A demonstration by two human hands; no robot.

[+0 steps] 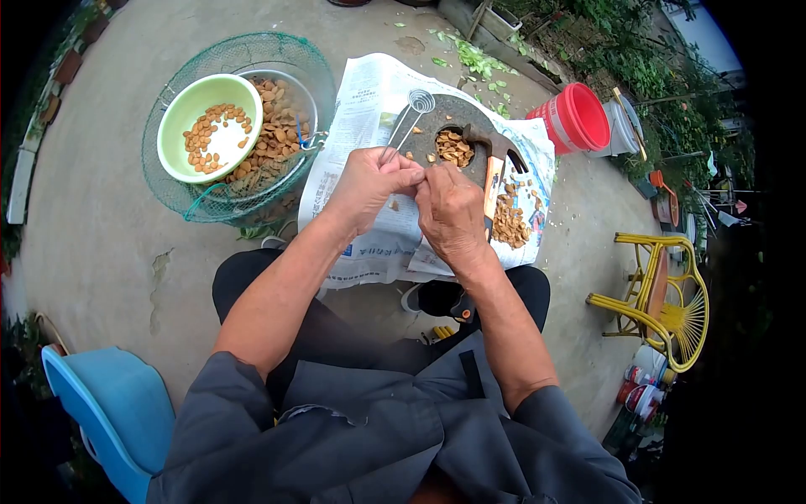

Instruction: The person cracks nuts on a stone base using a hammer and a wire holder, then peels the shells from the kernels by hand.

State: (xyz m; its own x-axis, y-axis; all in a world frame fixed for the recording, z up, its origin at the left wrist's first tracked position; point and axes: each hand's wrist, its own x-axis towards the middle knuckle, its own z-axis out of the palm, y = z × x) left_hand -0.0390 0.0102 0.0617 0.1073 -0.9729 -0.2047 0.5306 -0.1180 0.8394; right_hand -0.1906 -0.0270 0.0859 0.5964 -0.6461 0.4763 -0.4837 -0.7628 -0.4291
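Observation:
My left hand [374,186] and my right hand [453,212] meet over the newspaper [369,109]. Both are closed, thumbs and fingertips pinched together; what lies between them is too small or hidden to name. A metal wire tool with a coiled head [421,102] runs down behind my left hand, and whether that hand grips it I cannot tell. Just beyond my right hand, a dark stone slab [445,111] has a round hollow holding brown shell pieces [454,149]. An orange-and-black strip-like object [494,189] stands beside a pile of broken shells [510,222].
At the left, a pale green bowl [170,134] of brown kernels [206,134] sits over a metal basin of unshelled nuts [273,126], inside a green net basket [189,80]. Red [561,118] and white buckets [620,126], a yellow chair [688,323] and a blue tub [117,412] stand around.

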